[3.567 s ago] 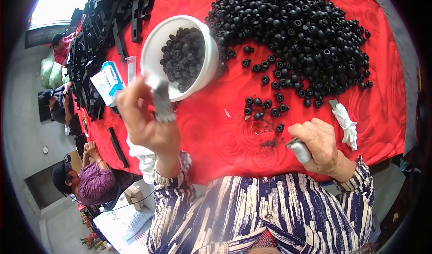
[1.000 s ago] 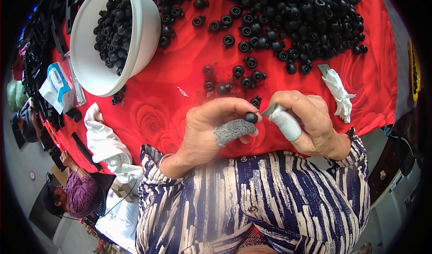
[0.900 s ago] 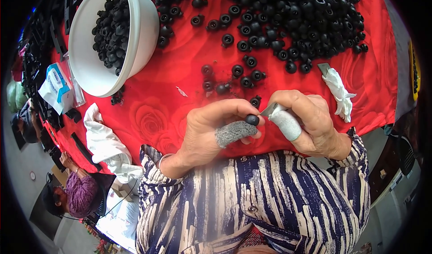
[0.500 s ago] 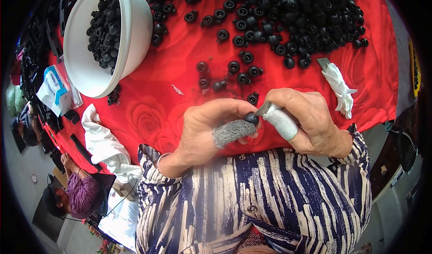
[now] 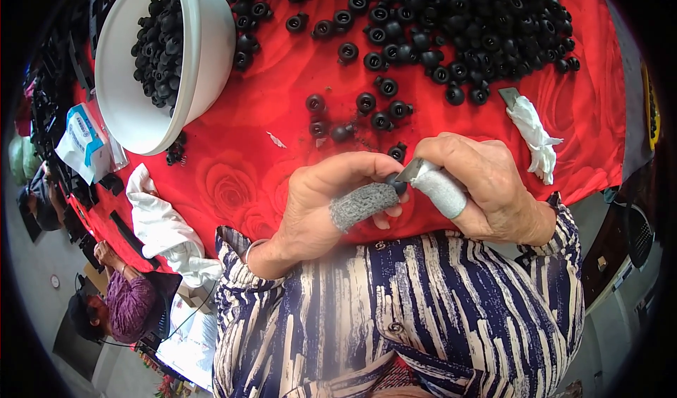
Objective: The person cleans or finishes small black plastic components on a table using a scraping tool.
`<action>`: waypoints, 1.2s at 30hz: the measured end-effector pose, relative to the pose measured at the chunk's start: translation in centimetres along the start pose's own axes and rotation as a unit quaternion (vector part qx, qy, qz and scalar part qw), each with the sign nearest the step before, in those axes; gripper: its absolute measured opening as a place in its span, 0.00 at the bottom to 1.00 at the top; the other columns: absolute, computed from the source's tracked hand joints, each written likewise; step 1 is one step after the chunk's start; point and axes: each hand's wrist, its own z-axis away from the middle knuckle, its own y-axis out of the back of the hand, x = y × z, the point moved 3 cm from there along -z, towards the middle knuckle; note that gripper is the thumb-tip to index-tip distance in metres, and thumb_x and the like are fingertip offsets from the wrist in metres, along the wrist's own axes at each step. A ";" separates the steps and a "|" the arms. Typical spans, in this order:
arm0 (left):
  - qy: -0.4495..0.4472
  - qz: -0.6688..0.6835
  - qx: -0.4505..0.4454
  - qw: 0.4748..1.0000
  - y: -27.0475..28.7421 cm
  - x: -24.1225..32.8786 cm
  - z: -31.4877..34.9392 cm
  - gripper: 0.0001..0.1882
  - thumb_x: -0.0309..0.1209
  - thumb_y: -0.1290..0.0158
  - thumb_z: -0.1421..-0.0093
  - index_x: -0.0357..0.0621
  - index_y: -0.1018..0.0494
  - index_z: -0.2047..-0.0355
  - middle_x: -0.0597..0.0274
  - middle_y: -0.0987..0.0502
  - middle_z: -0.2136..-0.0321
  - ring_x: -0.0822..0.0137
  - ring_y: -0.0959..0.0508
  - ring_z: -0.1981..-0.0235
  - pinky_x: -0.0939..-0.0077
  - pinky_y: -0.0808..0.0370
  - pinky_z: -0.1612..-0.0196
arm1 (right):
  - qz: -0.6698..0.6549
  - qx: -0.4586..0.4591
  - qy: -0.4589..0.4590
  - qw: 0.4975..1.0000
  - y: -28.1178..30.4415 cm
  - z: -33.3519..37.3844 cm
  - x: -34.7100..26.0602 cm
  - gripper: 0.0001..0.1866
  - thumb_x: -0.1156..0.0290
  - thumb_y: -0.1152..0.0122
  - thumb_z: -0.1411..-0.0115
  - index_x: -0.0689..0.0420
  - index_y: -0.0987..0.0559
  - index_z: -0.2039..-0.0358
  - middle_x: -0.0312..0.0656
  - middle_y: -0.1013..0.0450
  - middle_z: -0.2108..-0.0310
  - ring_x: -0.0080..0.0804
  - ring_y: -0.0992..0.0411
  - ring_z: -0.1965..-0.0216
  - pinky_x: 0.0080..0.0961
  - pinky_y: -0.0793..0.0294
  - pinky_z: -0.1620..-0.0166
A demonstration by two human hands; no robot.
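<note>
Between the thumb and fingers of my left hand [image 5: 314, 197] is a small round black part [image 5: 396, 184], mostly covered by my fingertips. A grey knitted sleeve wraps that thumb. My right hand [image 5: 486, 186], its thumb wrapped in white, is closed around a short metal blade [image 5: 410, 169], whose tip touches the black part. Just beyond my hands lies another black part [image 5: 398, 152] on the red tablecloth, and several more [image 5: 366, 102] are scattered farther off among dark shavings.
A large heap of black parts [image 5: 486, 31] covers the far right. At far left stands a white tub [image 5: 211, 59] holding more. A cloth-wrapped blade [image 5: 532, 133] lies right, a white cloth [image 5: 159, 222] left. Another person [image 5: 127, 303] sits at lower left.
The black part has turned slightly in my left fingers, and the blade has shifted a little across it. Both hands keep nearly the same place.
</note>
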 end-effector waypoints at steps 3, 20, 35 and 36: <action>0.011 -0.002 0.000 1.000 -0.1 0.1 0.0 0.15 0.23 0.49 0.43 0.30 0.32 0.55 0.55 0.25 0.67 0.70 0.23 0.68 0.81 0.24 0.67 | -0.003 0.000 -0.001 1.000 0.0 0.0 0.1 0.10 0.77 0.43 0.49 0.65 0.29 0.66 0.44 0.32 0.78 0.36 0.30 0.79 0.26 0.33 0.77; 0.000 0.028 -0.022 0.999 -0.1 -0.1 0.0 0.14 0.24 0.49 0.43 0.33 0.32 0.56 0.57 0.26 0.68 0.72 0.25 0.70 0.81 0.25 0.68 | -0.014 -0.016 -0.001 1.000 0.0 0.0 0.2 0.09 0.77 0.42 0.50 0.64 0.29 0.67 0.43 0.31 0.78 0.36 0.30 0.80 0.26 0.34 0.78; 0.047 0.097 -0.035 0.994 -0.2 -1.0 -0.4 0.13 0.27 0.49 0.43 0.33 0.32 0.59 0.55 0.26 0.70 0.72 0.25 0.77 0.82 0.27 0.75 | -0.011 -0.065 0.017 0.998 0.7 -0.3 0.5 0.10 0.74 0.41 0.52 0.62 0.28 0.68 0.43 0.30 0.77 0.37 0.28 0.79 0.28 0.32 0.79; 0.043 0.095 -0.034 0.994 -0.3 -1.0 -0.2 0.13 0.27 0.49 0.43 0.33 0.32 0.59 0.55 0.26 0.70 0.72 0.25 0.77 0.82 0.27 0.75 | -0.018 -0.087 0.013 0.996 0.8 -0.3 0.6 0.10 0.73 0.42 0.52 0.62 0.27 0.68 0.43 0.30 0.78 0.36 0.28 0.80 0.28 0.32 0.79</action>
